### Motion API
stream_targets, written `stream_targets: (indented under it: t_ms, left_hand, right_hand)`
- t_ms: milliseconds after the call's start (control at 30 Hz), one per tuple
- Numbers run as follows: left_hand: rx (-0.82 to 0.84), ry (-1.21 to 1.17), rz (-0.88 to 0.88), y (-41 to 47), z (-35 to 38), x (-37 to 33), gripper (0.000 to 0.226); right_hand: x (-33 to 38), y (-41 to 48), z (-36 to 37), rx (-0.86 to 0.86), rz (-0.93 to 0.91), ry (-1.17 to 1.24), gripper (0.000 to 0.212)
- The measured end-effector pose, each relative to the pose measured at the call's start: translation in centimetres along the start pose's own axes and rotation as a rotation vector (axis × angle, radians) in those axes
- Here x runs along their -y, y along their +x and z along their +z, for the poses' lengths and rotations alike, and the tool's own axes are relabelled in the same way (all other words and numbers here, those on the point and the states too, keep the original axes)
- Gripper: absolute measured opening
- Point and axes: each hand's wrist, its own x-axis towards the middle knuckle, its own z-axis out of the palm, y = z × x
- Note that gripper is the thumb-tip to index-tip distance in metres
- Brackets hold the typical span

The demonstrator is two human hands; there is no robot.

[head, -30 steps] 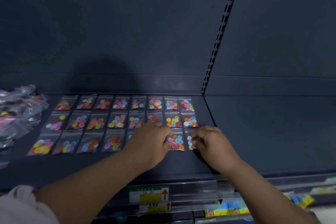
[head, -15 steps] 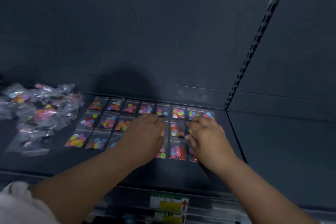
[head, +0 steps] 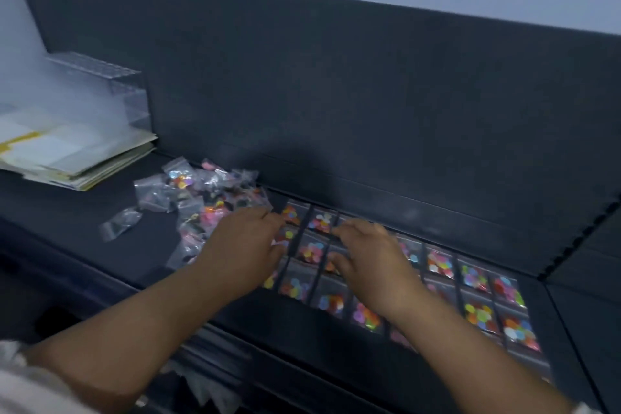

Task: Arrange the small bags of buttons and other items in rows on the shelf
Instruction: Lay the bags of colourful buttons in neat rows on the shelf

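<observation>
Small clear bags of coloured buttons [head: 440, 264] lie in three rows on the dark shelf [head: 100, 255]. A loose heap of unsorted bags [head: 198, 191] sits to the left of the rows. My left hand [head: 245, 245] rests palm down over the left end of the rows, fingers spread and touching the bags there. My right hand [head: 368, 259] lies palm down a little to the right, fingers flat on the bags in the upper and middle rows. Neither hand grips a bag. Several bags are hidden under the hands.
A stack of papers [head: 67, 151] and a clear plastic organiser [head: 111, 84] stand at the far left. The dark back panel [head: 336, 94] rises behind the shelf. A slotted upright [head: 581, 235] marks the right end of the bay.
Both hands have slid left along the rows, from the right end to the left end near the heap. The view has swung left and tilted, bringing the papers and organiser into sight.
</observation>
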Motion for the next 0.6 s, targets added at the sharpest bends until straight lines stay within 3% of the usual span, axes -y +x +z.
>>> stream_targets:
  t_ms: [300,600]
  left_hand:
    - [0.043,-0.097,-0.138,0.4,0.2,12.5,0.035]
    - [0.149,-0.254,-0.044,3.5,2.6,18.8,0.023]
  right_hand:
    - [8.7,8.3,4.8,0.087,0.064,0.107,0.032]
    - [13.1,13.3,8.1,0.094,0.230,0.186,0.025]
